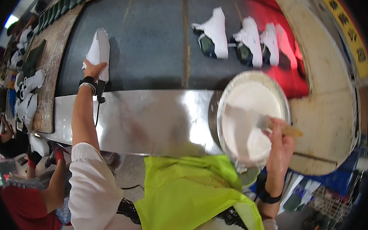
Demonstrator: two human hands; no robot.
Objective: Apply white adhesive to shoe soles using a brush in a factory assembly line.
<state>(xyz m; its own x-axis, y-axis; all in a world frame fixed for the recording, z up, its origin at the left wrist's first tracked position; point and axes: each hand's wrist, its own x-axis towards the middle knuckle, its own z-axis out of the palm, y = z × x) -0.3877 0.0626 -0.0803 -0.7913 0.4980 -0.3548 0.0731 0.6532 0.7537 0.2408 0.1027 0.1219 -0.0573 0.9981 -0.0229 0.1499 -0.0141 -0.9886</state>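
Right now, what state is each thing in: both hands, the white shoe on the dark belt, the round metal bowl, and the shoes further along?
Left hand: closed on the white shoe's heel end.
White shoe: lying on the dark conveyor belt, gripped.
Right hand: gripping a wooden-handled brush.
Wooden-handled brush: head dipped in the bowl.
Round metal bowl: filled with white paste.
Three white shoes: lying on the belt, untouched.
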